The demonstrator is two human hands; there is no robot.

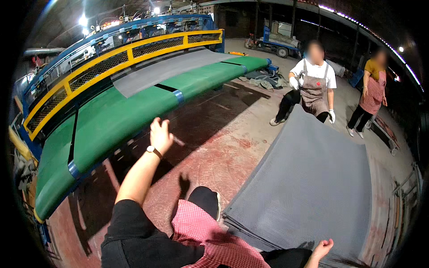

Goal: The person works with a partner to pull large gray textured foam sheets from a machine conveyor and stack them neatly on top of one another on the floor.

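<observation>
My left hand [161, 136] is raised in front of the green conveyor belt [134, 106], apart from it. Its fingers are spread and slightly bent, with nothing visible in them. A grey textured sheet [172, 69] lies on the far part of the belt, reaching under the yellow guard. At the lower right, my right hand [321, 250] is over the near edge of a tall stack of grey textured sheets [308, 183]. The fingers of that hand are curled in, and nothing shows in them. Whether it touches the stack I cannot tell.
A yellow mesh guard rail [129, 54] runs along the blue machine [147, 22] behind the belt. Beyond the stack sits a person in an apron and white gloves [315, 82]. Another person [374, 87] stands farther right. A small blue truck [281, 42] is at the back.
</observation>
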